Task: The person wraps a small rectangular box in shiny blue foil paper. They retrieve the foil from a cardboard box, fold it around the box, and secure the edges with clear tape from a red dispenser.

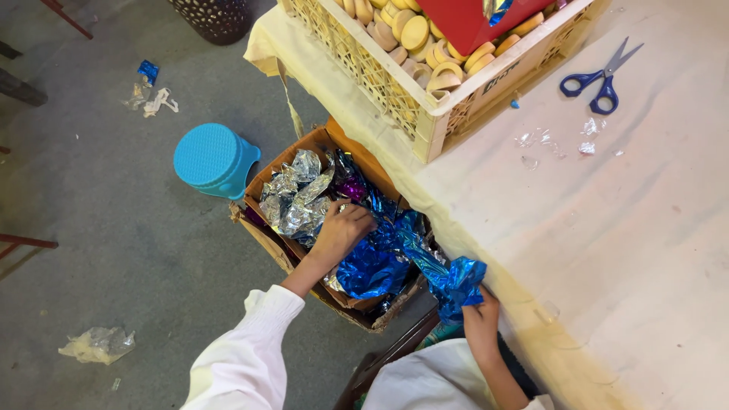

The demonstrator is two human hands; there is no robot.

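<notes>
A cardboard box (282,165) on the floor beside the table holds crumpled silver foil (292,197) and blue foil (373,262). My left hand (342,229) reaches down into the box, fingers curled on the foil between the silver and blue pieces. At the table's edge, my right hand (481,323) grips a crumpled wad of shiny blue foil (456,281) that trails back into the box. Both sleeves are white.
A cream plastic crate (425,99) of round tan pieces and a red sheet (463,23) stands on the cloth-covered table (607,250). Blue-handled scissors (601,76) and clear scraps (547,144) lie nearby. A turquoise stool (214,159) and litter (97,344) are on the floor.
</notes>
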